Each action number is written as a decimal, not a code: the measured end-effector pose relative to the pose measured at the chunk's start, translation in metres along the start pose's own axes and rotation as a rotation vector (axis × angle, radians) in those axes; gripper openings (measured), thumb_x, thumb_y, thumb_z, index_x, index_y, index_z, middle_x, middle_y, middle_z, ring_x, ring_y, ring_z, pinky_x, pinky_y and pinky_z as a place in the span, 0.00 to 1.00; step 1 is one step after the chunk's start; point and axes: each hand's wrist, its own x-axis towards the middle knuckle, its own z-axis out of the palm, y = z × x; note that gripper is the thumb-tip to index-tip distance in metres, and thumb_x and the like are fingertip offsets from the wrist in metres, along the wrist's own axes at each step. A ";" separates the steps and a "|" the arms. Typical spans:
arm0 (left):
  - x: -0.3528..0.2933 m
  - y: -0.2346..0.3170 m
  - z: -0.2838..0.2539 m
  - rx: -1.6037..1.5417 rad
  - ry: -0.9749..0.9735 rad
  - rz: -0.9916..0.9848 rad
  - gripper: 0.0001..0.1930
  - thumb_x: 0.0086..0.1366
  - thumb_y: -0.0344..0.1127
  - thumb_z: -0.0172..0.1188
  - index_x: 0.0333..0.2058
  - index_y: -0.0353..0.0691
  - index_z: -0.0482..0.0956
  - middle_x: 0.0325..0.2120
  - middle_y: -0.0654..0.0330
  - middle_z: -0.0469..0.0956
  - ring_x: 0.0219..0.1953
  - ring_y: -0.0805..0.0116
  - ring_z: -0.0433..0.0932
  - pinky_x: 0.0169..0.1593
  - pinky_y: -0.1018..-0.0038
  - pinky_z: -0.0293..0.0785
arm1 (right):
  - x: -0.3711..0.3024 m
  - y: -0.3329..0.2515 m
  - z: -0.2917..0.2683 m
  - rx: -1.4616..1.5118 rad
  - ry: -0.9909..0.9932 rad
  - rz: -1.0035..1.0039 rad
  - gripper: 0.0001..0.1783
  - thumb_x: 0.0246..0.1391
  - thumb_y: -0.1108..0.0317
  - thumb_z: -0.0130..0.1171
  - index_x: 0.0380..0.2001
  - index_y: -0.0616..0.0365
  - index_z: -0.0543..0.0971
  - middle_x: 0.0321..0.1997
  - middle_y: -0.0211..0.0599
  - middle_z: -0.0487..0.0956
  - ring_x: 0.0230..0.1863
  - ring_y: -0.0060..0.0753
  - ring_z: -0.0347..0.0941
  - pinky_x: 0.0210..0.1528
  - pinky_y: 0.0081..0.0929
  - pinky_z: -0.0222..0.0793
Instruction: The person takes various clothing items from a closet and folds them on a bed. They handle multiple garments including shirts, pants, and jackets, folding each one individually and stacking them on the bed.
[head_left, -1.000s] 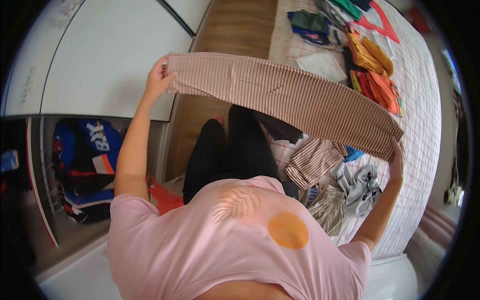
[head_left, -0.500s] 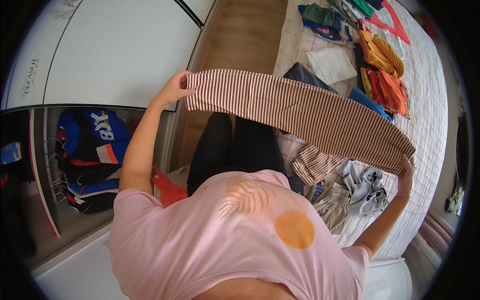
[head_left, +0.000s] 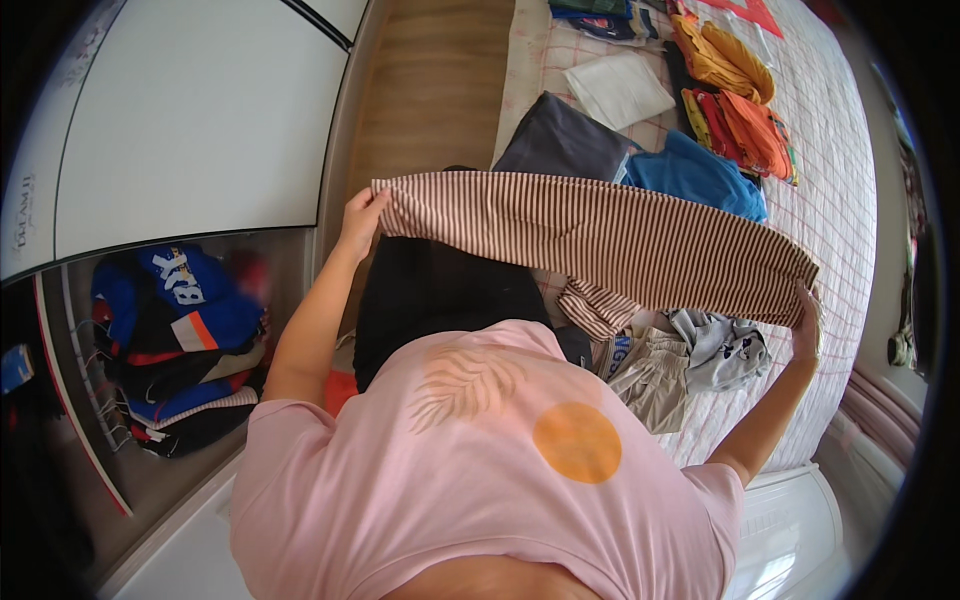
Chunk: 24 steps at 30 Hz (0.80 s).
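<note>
A long brown-and-white striped garment [head_left: 590, 230], folded lengthwise into a band, is stretched out in front of me; its kind is not plain. My left hand [head_left: 365, 220] pinches its narrower end. At the other end, over the bed, my right hand [head_left: 807, 325] grips the wider edge, its fingers partly hidden. Under the band lie a small striped piece of clothing [head_left: 592, 308], beige shorts [head_left: 655, 375] and a crumpled grey garment with dark prints [head_left: 720, 350]. Just beyond it are a folded dark grey garment [head_left: 560, 140] and a blue one [head_left: 690, 170].
Folded orange and yellow clothes [head_left: 725, 65], red-orange ones [head_left: 755, 135] and a white folded cloth [head_left: 620, 88] lie on the checked bedcover [head_left: 840, 200]. To the left, an open wardrobe compartment [head_left: 285, 255] holds stacked clothes [head_left: 180, 340] below a white door [head_left: 190, 130].
My view has shifted, so the bed and wardrobe sit differently. The striped band has levelled somewhat, uncovering more of the dark grey and blue garments. Both hands keep hold of its ends.
</note>
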 end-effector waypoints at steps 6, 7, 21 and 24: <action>0.010 0.035 -0.012 0.083 0.123 0.146 0.08 0.63 0.34 0.53 0.33 0.33 0.74 0.26 0.66 0.74 0.27 0.81 0.69 0.31 0.82 0.66 | 0.005 -0.013 -0.011 0.613 0.041 0.358 0.18 0.58 0.69 0.45 0.53 0.51 0.70 0.60 0.36 0.63 0.63 0.33 0.54 0.61 0.28 0.53; 0.007 0.052 -0.011 0.085 0.113 0.147 0.08 0.62 0.34 0.53 0.34 0.34 0.74 0.26 0.65 0.75 0.26 0.80 0.70 0.31 0.82 0.66 | 0.015 -0.022 -0.012 0.721 0.066 0.433 0.19 0.58 0.68 0.45 0.53 0.51 0.70 0.60 0.37 0.63 0.62 0.33 0.56 0.60 0.27 0.54; -0.128 0.326 0.211 -0.165 -0.823 0.114 0.12 0.63 0.36 0.50 0.42 0.37 0.68 0.32 0.60 0.76 0.32 0.69 0.79 0.36 0.71 0.78 | 0.184 -0.455 -0.013 0.120 -0.238 -0.305 0.15 0.52 0.63 0.53 0.42 0.57 0.76 0.44 0.42 0.73 0.43 0.33 0.71 0.43 0.26 0.68; -0.134 0.330 0.226 -0.266 -0.878 0.138 0.13 0.65 0.36 0.47 0.43 0.34 0.67 0.34 0.56 0.76 0.36 0.65 0.78 0.40 0.68 0.77 | 0.186 -0.471 0.002 0.404 -0.183 -0.135 0.24 0.46 0.55 0.62 0.40 0.63 0.75 0.29 0.39 0.77 0.29 0.28 0.74 0.30 0.24 0.70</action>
